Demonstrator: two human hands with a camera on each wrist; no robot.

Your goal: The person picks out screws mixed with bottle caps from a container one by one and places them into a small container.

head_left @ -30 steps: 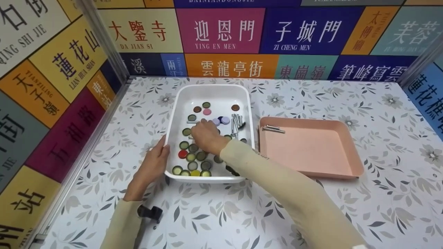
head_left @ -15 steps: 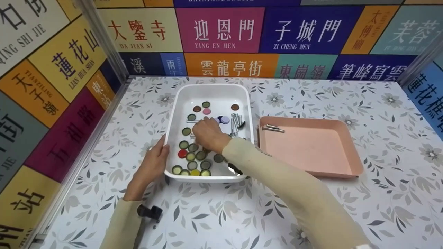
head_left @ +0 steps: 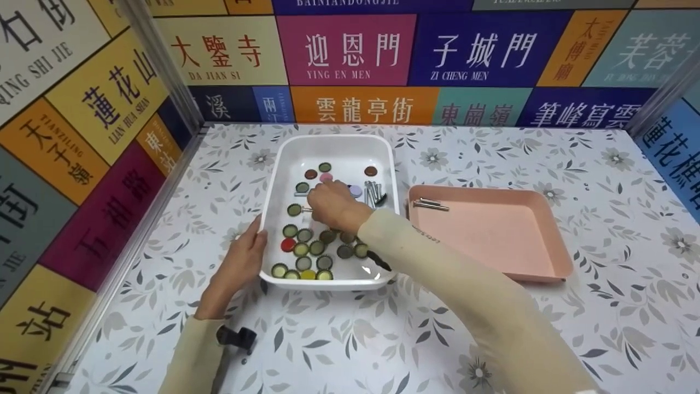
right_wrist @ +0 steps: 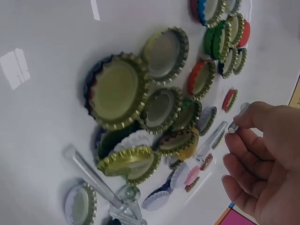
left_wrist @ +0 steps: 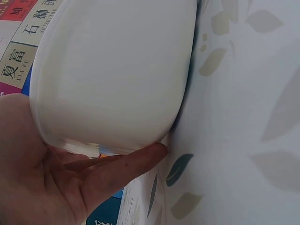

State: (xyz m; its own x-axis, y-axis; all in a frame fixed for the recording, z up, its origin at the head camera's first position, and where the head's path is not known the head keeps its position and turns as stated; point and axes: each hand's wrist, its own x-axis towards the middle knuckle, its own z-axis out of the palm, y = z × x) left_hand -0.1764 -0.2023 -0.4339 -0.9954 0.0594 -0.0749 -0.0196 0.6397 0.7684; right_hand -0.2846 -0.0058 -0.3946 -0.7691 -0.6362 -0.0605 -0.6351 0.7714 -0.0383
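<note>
My left hand (head_left: 243, 257) holds the left side of a white tray (head_left: 328, 284); in the left wrist view, a finger (left_wrist: 126, 171) lies along its outer wall. Over the tray's middle, my right hand (head_left: 338, 207) pinches a small metal bolt (right_wrist: 233, 126) between thumb and index finger, the other fingers loosely curled. Many bottle caps (head_left: 316, 248) lie about the tray, most with their hollow side up. Several metal bolts (head_left: 373, 192) are grouped by its right wall, and another bolt (right_wrist: 213, 140) lies near my right fingertips.
A shallow peach tray (head_left: 492, 235) stands to the right of the white one, with a few bolts (head_left: 431, 204) in its upper left corner. Both trays rest on a table (head_left: 306, 339) with a flower-patterned cover. Panels of coloured signs (head_left: 344, 49) enclose the back and sides.
My right hand has shifted slightly to the right and lifted a little inside the white tray, uncovering more caps below it. My left hand has stayed at the tray's side.
</note>
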